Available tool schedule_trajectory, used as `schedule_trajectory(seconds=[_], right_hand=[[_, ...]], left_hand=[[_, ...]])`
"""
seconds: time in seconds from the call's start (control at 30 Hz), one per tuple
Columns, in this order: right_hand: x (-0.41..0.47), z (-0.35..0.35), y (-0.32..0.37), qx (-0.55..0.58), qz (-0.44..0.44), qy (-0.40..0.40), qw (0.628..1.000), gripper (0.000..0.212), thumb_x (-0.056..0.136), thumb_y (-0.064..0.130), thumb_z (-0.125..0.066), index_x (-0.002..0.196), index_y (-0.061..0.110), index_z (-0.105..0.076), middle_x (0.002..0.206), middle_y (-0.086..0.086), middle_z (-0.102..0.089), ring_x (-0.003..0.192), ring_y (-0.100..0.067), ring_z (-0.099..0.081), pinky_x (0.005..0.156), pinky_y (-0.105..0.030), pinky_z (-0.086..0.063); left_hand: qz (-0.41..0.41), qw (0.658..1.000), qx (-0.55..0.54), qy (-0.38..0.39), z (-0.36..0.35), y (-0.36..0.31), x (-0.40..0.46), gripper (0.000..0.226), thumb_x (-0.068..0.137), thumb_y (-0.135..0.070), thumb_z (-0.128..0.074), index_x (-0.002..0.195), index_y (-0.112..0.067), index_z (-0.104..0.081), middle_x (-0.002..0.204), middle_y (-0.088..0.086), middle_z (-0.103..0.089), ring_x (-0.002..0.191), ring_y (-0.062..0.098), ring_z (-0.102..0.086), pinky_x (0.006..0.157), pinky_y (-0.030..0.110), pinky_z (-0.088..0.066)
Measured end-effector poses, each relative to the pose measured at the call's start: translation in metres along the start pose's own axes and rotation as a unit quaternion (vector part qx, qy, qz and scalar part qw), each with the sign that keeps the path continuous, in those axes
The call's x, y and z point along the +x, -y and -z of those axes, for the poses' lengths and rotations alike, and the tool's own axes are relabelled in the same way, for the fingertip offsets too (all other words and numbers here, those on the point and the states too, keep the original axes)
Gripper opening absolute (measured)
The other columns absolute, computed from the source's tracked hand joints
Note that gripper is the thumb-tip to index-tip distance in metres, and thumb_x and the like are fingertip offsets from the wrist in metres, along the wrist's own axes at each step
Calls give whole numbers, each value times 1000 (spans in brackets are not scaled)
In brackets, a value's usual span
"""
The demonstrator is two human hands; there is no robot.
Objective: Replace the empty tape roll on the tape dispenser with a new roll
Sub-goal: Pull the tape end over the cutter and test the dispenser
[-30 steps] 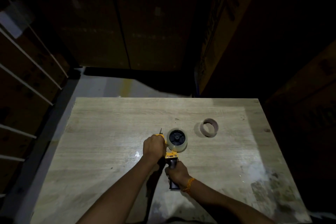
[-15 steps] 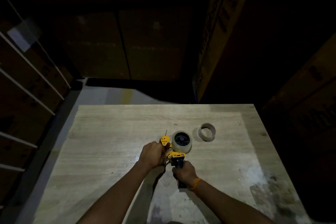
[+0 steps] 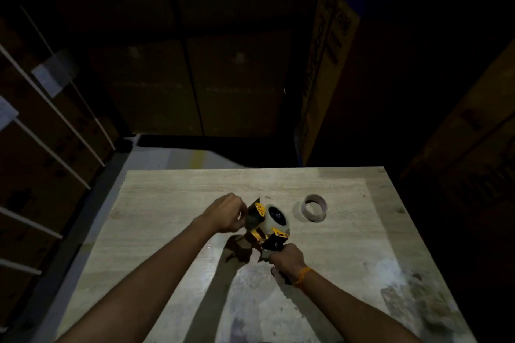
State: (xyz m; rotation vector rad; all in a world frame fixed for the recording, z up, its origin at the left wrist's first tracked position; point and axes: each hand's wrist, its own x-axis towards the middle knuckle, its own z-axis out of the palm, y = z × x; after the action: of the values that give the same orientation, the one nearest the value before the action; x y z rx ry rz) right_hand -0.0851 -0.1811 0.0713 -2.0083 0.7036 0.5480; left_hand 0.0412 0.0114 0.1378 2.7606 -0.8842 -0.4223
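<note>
Left hand (image 3: 227,213) curled loosely at the far-left end of the tape dispenser (image 3: 266,227), fingers bent toward the dark flap near the yellow front plate; could not tell whether anything was actually pinched, since the fingertips were blurred and partly hidden. Held above the worktop (image 3: 156,203), left of centre, with the forearm running back toward the near-left corner. Dispenser lifted off the surface and tilted, its shadow thrown on the wood just below. New tape roll (image 3: 277,217) seated on the dispenser's hub, pale and translucent around a dark centre, facing up and to the right. Yellow frame visible at the far-left tip and again below the roll, next to the black neck of the handle. Right hand (image 3: 287,260) clenched around the dispenser's handle, nearer and slightly right of the roll, knuckles up, an orange thread band (image 3: 302,277) at the wrist. Empty tape roll (image 3: 315,207) lying on the worktop to the right of the dispenser, apart from it, a thin brownish ring with an open middle, resting on one edge at a slight tilt. Farther right, worn grey patches on the near-right part of the worktop. Stacked cardboard boxes (image 3: 328,64) dim beyond the far edge.
</note>
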Motion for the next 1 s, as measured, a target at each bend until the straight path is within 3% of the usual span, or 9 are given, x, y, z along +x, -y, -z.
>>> schedule_trajectory(seconds=[0.13,0.2,0.3,0.37,0.53,0.7,0.8,1.0], right_hand=[[-9,3,8,-21,19,46,999,16,68,22,-76,59,20,-63,58,2,-59,55,-14,-55,54,-28,-44],[-13,4,10,-17,28,56,998,19,70,13,-75,60,20,-61,57,1,-55,52,-14,-50,51,-28,-40],[-24,7,14,2,47,69,996,8,60,15,-68,61,20,-62,53,3,-52,49,-12,-46,46,-26,-38],[-27,7,12,7,57,88,994,12,58,14,-67,70,12,-68,50,4,-52,45,-12,-46,46,-28,-40],[-31,5,21,55,69,116,989,4,81,-1,-63,85,1,-64,46,-3,-47,34,-15,-43,39,-24,-37],[-35,9,23,96,62,145,983,13,83,0,-63,77,7,-55,49,-6,-39,35,-19,-37,40,-24,-35],[-35,7,24,115,59,148,980,13,81,1,-64,78,8,-53,47,-4,-40,37,-18,-37,43,-25,-34],[-40,2,28,146,51,136,979,12,82,-1,-61,80,7,-52,45,-1,-39,36,-17,-35,43,-24,-31]], left_hand=[[-19,999,38,1,25,-1,4,24,83,-34,-58,79,-16,-74,71,6,-68,66,29,-63,57,41,-55],[-19,998,55,-2,36,-3,5,24,86,-33,-57,75,-16,-70,72,7,-65,66,30,-62,57,42,-55],[4,997,70,-9,55,6,6,15,89,-26,-63,86,-17,-74,87,7,-72,75,28,-66,68,41,-60],[7,997,79,-10,64,11,7,12,89,-21,-65,91,-17,-76,91,6,-74,78,27,-68,71,42,-61],[-14,998,66,11,74,1,10,6,89,-20,-71,90,-18,-76,83,2,-69,74,22,-64,66,40,-59],[-34,998,41,14,92,-5,13,5,94,-17,-69,96,-14,-74,85,-1,-65,76,15,-59,61,27,-48],[-36,998,40,12,101,-8,14,8,96,-17,-68,99,-11,-73,92,4,-70,81,18,-65,73,38,-61],[-34,998,55,10,112,-15,19,10,97,-16,-64,93,-10,-71,88,9,-71,77,25,-70,69,42,-61]])
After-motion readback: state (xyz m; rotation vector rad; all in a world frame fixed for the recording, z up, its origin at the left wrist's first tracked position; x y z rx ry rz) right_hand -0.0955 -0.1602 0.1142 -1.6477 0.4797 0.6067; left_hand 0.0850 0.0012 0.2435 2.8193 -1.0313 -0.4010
